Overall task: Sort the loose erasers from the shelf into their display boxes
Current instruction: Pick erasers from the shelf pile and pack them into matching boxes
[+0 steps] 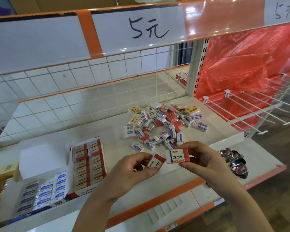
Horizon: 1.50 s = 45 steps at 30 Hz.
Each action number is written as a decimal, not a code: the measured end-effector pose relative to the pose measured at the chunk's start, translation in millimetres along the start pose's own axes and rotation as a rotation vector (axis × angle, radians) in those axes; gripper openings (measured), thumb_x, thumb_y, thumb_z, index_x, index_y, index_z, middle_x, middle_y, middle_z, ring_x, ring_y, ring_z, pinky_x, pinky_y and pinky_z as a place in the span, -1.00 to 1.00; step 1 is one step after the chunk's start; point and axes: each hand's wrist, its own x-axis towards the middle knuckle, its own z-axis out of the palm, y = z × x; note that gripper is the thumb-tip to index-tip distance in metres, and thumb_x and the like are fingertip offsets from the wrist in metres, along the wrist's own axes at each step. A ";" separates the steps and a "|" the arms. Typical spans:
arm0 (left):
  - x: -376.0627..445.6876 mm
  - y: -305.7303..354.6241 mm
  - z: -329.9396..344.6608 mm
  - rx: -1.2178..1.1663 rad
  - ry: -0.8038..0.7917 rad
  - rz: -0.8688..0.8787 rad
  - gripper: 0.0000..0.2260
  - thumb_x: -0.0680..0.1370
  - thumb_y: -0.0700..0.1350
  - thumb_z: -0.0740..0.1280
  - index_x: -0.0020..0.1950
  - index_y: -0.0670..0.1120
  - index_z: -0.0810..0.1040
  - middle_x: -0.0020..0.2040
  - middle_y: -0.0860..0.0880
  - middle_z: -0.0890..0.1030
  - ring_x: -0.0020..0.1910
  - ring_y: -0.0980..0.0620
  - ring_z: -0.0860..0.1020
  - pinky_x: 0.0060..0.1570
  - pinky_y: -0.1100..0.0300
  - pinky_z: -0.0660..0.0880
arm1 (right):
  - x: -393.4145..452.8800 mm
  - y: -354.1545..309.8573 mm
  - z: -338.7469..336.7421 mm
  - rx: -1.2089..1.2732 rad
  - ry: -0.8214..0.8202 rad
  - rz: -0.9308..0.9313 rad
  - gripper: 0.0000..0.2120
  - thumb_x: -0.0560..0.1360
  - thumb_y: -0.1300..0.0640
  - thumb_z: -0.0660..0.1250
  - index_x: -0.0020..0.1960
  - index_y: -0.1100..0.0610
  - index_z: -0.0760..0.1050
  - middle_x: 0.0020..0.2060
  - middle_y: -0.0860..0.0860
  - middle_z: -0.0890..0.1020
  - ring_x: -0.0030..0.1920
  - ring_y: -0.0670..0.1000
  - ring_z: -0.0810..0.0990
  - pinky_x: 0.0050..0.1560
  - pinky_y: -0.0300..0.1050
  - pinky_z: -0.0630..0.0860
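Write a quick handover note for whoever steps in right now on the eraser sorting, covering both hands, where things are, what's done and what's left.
Left hand pinches a red eraser, tilted.
Right hand holds another red 2B eraser, label up. Both are over the shelf's front edge.
Red display box, front left, is mostly filled in rows.
Blue display box, left of it, is also largely filled.
A yellow box sits at far left, contents unclear.
Left: place the two held erasers, probably in the red box, then sort the loose pile of red, blue and yellow erasers mid-shelf.
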 end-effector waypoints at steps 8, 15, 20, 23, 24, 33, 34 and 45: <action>-14.6 -13.5 -26.0 0.034 0.165 -0.065 -0.71 0.31 0.12 0.48 -0.04 0.04 0.60 -0.12 0.09 0.67 -0.23 0.08 0.52 -0.16 0.19 0.45 | 22.4 8.0 22.9 0.086 -0.069 0.020 -0.70 0.24 0.12 0.44 -0.03 0.07 0.58 -0.07 -0.02 0.68 -0.03 -0.04 0.65 -0.02 -0.24 0.57; -34.4 -29.7 -56.8 0.023 0.323 -0.114 -0.93 0.41 -0.03 0.46 -0.14 0.14 0.63 -0.17 0.10 0.67 -0.23 0.16 0.57 -0.18 0.32 0.49 | 50.1 14.6 60.5 0.076 -0.128 0.002 -0.67 0.24 0.17 0.41 0.00 0.14 0.53 -0.12 -0.07 0.68 -0.09 -0.09 0.64 -0.06 -0.27 0.56; -53.9 -41.3 -79.4 -0.053 0.424 -0.170 -0.86 0.44 -0.06 0.44 -0.07 0.17 0.62 -0.13 0.14 0.69 -0.12 0.17 0.64 -0.13 0.31 0.55 | 68.4 17.4 92.5 -0.047 -0.184 -0.007 -0.74 0.33 0.22 0.45 0.01 0.09 0.56 -0.13 -0.05 0.67 -0.08 -0.08 0.64 -0.04 -0.20 0.58; -64.6 -50.6 -93.6 -0.081 0.441 -0.195 -0.85 0.45 -0.06 0.43 -0.02 0.14 0.61 -0.11 0.10 0.69 -0.10 0.12 0.66 -0.09 0.23 0.58 | 80.3 19.6 112.7 -0.135 -0.212 -0.022 -0.75 0.38 0.27 0.45 0.01 0.05 0.57 -0.10 -0.02 0.65 -0.09 -0.08 0.62 -0.09 -0.16 0.60; -67.9 -53.1 -98.1 -0.090 0.444 -0.204 -0.86 0.46 -0.07 0.42 -0.03 0.16 0.61 -0.10 0.09 0.69 -0.10 0.11 0.66 -0.10 0.24 0.58 | 84.3 20.1 119.7 -0.168 -0.229 -0.042 -0.75 0.38 0.26 0.45 0.02 0.04 0.57 -0.08 -0.03 0.63 -0.09 -0.08 0.62 -0.11 -0.16 0.60; -96.3 -74.1 -133.2 0.009 0.495 -0.236 -0.76 0.52 -0.12 0.36 -0.11 0.28 0.57 -0.16 0.20 0.67 -0.10 0.23 0.61 -0.09 0.34 0.53 | 118.7 27.8 187.4 -0.518 -0.337 -0.210 -0.70 0.41 0.06 0.44 0.13 -0.07 0.51 -0.09 -0.22 0.52 -0.13 -0.23 0.51 -0.13 -0.43 0.42; -99.3 -76.0 -135.7 0.009 0.504 -0.241 -0.78 0.52 -0.12 0.36 -0.07 0.25 0.57 -0.16 0.19 0.67 -0.10 0.24 0.61 -0.11 0.35 0.52 | 121.1 28.6 194.6 -0.539 -0.343 -0.215 -0.69 0.42 0.06 0.43 0.15 -0.04 0.51 -0.10 -0.24 0.50 -0.13 -0.24 0.49 -0.12 -0.45 0.41; -122.4 -89.7 -153.6 0.050 0.554 -0.266 -0.78 0.54 -0.11 0.33 -0.02 0.26 0.54 -0.11 0.10 0.66 -0.07 0.10 0.60 -0.11 0.30 0.51 | 134.7 38.3 234.3 -0.770 -0.357 -0.256 -0.67 0.47 -0.01 0.36 0.21 -0.02 0.47 0.15 -0.11 0.54 0.18 -0.09 0.38 0.20 -0.24 0.26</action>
